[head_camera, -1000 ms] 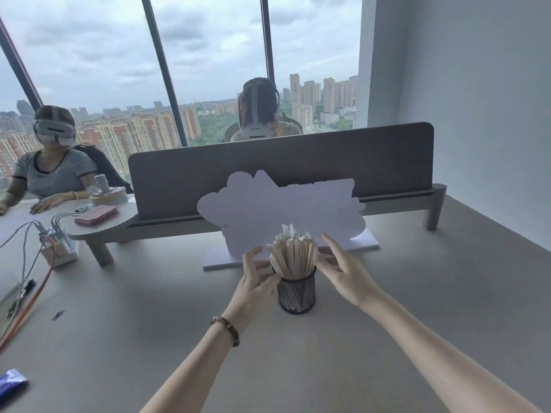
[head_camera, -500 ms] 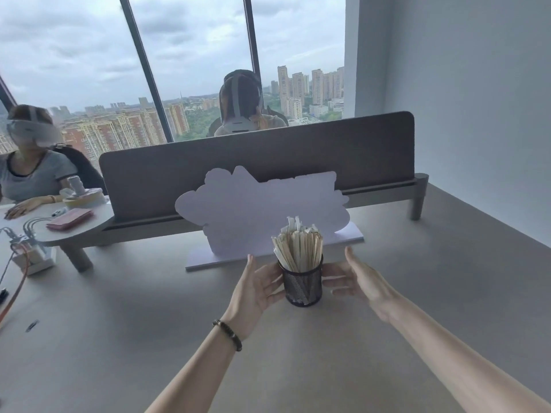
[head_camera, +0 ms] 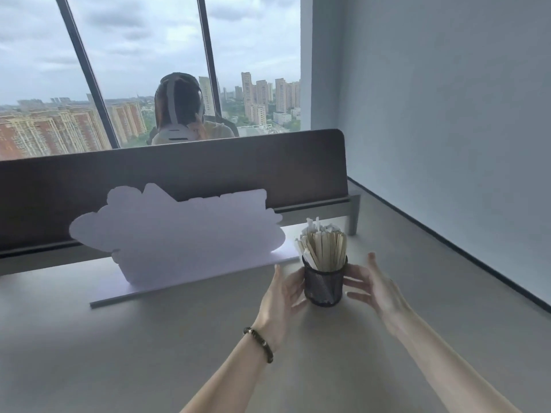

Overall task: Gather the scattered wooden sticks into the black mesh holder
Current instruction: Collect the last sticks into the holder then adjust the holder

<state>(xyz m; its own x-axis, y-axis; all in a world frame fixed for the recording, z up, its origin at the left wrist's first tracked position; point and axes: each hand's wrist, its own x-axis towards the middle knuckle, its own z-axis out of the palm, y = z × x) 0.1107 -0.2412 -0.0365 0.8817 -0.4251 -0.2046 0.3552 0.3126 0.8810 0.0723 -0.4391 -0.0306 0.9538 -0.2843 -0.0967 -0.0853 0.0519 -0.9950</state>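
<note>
The round black mesh holder (head_camera: 325, 286) is standing upright on the grey bench (head_camera: 149, 338), just in front of the right end of a pale lilac cut-out board (head_camera: 179, 242) that is standing on its own flat base. A thick bundle of pale flat wooden sticks (head_camera: 323, 248) is sitting in the holder, the sticks rising well above its rim and leaning slightly apart at the top.

The person's left hand (head_camera: 280, 302), with a dark beaded bracelet (head_camera: 258, 344) on the wrist, is cupping the holder's left side, its fingers (head_camera: 293, 283) straight and spread and lying against the mesh or just beside it; I cannot tell whether they are touching. The right hand (head_camera: 377, 289) is mirroring it on the other side, its fingers (head_camera: 356, 275) extended and relaxed, reaching toward the holder's wall without curling round it.

Behind the board, a dark brown divider panel (head_camera: 208, 168) is running across the bench. Beyond it another person wearing a headset (head_camera: 179, 114) is sitting in front of a tall window.
</note>
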